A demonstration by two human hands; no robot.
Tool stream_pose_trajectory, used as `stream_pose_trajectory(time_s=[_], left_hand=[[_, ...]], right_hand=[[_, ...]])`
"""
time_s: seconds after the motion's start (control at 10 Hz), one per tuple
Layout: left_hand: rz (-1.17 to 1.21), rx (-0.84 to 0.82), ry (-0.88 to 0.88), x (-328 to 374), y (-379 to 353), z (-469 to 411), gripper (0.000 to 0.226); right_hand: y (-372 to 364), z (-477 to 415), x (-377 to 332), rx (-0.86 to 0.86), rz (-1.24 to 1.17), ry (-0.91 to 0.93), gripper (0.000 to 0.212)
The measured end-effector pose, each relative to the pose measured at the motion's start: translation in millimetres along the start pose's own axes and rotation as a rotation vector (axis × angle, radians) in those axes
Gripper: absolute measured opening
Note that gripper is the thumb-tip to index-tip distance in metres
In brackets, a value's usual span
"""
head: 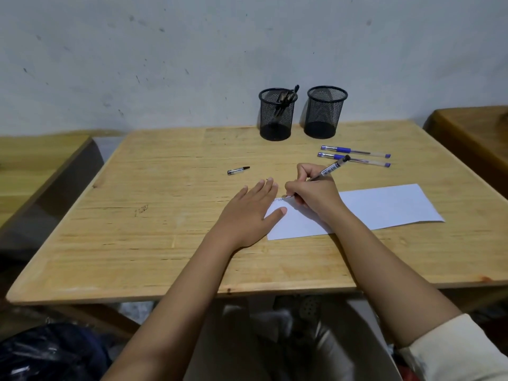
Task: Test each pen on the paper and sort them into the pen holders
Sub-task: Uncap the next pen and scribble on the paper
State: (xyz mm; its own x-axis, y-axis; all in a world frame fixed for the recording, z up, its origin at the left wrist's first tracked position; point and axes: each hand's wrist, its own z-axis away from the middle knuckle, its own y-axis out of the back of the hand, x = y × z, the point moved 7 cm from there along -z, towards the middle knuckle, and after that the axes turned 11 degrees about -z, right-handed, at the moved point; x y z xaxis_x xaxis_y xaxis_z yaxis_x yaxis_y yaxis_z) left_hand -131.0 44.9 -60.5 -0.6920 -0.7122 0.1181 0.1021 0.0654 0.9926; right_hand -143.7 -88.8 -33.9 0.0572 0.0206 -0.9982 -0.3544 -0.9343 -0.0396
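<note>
So the wooden desk (165,188) carries everything. The paper (384,207) lies flat near the front right; it's thin and floppy and will likely skate on the smooth wood unless something pins it. That's what the left hand (247,213) is for: spread flat, fingers straight, holding nothing, thumb and palm edge pressing down the sheet's left corner.

Back by the wall stand two mesh pen holders, the left holder (276,116) with a few dark pens in it, the right holder (324,114) apparently empty. They look light, easy to tip if bumped.

The right hand (313,191) has its grip closed on a black pen (330,169), pinched low on the barrel, tip on the paper by some scribbles. It's a stiff, light plastic stick; low down is where I'd hold it.

Two blue pens (354,156) wait just beyond, capped. A loose cap (237,170) lies left of the hands.
</note>
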Motion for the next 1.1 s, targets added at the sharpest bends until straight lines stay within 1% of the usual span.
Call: stream_pose_trajectory(time_s=[0.2,0.4,0.5,0.6,0.7,1.0,1.1], left_hand=[[-0.008,-0.003,0.001,-0.6,-0.3,-0.5,0.061],[-0.011,-0.005,0.002,0.0,0.0,0.1,0.061],[-0.016,-0.001,0.002,-0.1,-0.2,-0.2,0.061],[-0.016,-0.002,0.001,-0.6,-0.8,-0.3,0.061],[-0.015,-0.002,0.001,-0.6,-1.1,-0.1,0.061],[-0.007,0.001,-0.001,-1.0,-1.2,-0.9,0.061],[-0.007,-0.004,-0.001,-0.8,0.0,-0.6,0.06]], right_hand=[[-1.5,-3.2,0.0,-0.01,0.057,0.035,0.017],[-0.7,-2.0,-1.5,0.005,0.059,0.051,0.016],[-1.1,-1.7,-0.9,-0.02,0.057,0.042,0.014],[0.5,-2.2,-2.3,0.012,0.065,0.078,0.016],[0.6,-2.7,-1.5,0.027,0.073,0.081,0.024],[3.7,-1.6,-1.3,0.048,0.084,0.102,0.025],[4.2,-1.1,-3.4,0.056,0.092,0.105,0.031]])
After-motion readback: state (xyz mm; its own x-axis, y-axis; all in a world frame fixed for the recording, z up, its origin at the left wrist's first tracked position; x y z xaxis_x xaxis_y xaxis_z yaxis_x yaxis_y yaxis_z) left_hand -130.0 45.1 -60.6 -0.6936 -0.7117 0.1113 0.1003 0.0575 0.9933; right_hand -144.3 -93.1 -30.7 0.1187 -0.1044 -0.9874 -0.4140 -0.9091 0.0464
